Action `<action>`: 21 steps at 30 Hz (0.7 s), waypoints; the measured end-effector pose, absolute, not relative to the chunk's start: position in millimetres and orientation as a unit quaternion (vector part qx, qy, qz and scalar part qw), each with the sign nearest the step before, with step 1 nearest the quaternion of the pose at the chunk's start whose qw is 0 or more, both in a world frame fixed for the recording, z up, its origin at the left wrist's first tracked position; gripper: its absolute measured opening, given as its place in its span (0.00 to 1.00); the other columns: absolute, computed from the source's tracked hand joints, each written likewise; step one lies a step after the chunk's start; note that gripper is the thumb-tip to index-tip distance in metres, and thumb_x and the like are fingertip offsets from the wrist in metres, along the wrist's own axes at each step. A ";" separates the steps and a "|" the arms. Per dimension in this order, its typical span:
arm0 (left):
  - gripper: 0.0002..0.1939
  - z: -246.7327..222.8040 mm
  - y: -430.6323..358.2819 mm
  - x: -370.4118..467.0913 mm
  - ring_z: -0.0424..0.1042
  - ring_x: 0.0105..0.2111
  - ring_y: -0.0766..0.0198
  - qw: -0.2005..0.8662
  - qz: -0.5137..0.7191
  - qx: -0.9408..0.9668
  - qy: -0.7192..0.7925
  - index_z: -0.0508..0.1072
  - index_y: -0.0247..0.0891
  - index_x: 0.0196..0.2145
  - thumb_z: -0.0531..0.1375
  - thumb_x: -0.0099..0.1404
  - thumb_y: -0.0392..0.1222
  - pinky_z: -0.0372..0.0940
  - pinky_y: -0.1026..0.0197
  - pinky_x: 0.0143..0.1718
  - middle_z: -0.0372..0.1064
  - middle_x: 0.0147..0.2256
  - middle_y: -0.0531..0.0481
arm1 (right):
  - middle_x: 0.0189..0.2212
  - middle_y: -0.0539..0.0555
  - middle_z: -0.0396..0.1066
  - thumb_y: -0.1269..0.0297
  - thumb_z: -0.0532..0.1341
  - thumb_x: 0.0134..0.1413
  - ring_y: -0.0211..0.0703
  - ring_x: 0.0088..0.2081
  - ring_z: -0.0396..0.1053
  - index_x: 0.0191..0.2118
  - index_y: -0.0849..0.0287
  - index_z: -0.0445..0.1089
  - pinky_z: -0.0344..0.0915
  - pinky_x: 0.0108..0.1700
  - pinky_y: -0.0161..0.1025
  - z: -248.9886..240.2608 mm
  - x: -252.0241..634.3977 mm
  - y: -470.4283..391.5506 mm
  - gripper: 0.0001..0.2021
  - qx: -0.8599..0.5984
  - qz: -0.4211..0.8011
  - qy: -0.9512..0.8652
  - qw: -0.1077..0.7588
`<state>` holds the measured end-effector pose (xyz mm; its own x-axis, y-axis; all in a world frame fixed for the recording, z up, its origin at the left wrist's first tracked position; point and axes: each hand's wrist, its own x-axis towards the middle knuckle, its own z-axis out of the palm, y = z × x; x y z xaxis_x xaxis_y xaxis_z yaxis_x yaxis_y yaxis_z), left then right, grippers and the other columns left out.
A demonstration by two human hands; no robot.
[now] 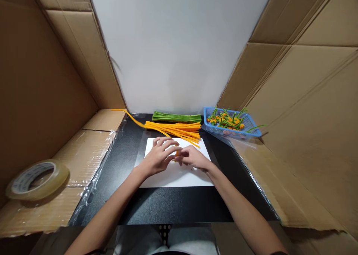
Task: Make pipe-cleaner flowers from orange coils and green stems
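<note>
Over a white sheet (179,178), my left hand (160,156) and my right hand (195,158) meet at the fingertips. Between them shows a small bent piece of orange pipe cleaner (176,154), mostly covered by the fingers. My right hand pinches it. My left thumb and index finger close on it from the other side, while its other fingers arch above. Just beyond the hands lies a bundle of loose orange pipe cleaners (179,128), some ends reaching onto the sheet. Behind that is a bundle of green pipe cleaners (176,117).
A blue plastic basket (253,131) at the back right holds several small orange-and-green twisted pieces. A roll of clear tape (60,176) rests on cardboard at the left. Cardboard walls (313,109) flank the black tabletop (167,206), with a white panel (179,53) behind.
</note>
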<state>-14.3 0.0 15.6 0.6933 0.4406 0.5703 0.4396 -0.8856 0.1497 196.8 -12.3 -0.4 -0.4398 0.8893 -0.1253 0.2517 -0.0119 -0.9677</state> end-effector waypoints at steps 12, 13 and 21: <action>0.07 -5.8 6.5 -8.4 0.75 0.37 0.61 -0.085 0.423 0.891 0.141 0.73 0.39 0.44 0.60 0.70 0.32 0.69 0.58 0.40 0.78 0.36 0.48 | 0.21 0.50 0.68 0.45 0.67 0.50 0.37 0.24 0.61 0.25 0.60 0.74 0.56 0.29 0.37 12.5 199.9 -16.1 0.20 -0.427 0.547 -0.622 0.363; 0.07 -9.0 7.1 -7.7 0.75 0.37 0.62 -0.072 0.428 0.889 0.143 0.73 0.39 0.44 0.60 0.70 0.32 0.70 0.59 0.40 0.78 0.36 0.48 | 0.22 0.50 0.70 0.46 0.67 0.50 0.38 0.25 0.62 0.27 0.59 0.75 0.57 0.30 0.37 10.8 199.3 -15.8 0.19 -0.431 0.540 -0.624 0.365; 0.07 -15.6 8.5 -3.6 0.73 0.34 0.61 -0.064 0.458 0.866 0.191 0.73 0.38 0.43 0.63 0.67 0.32 0.70 0.58 0.38 0.76 0.34 0.46 | 0.35 0.53 0.78 0.56 0.68 0.51 0.45 0.38 0.74 0.39 0.57 0.77 0.67 0.41 0.41 4.1 191.6 -14.7 0.12 -0.452 0.456 -0.613 0.461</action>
<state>-3.6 8.5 -15.6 0.5068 0.2718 0.8181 0.3898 -0.9187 0.0637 191.6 -14.7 4.1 -0.1665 0.9741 0.1531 0.1331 0.1760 -0.9753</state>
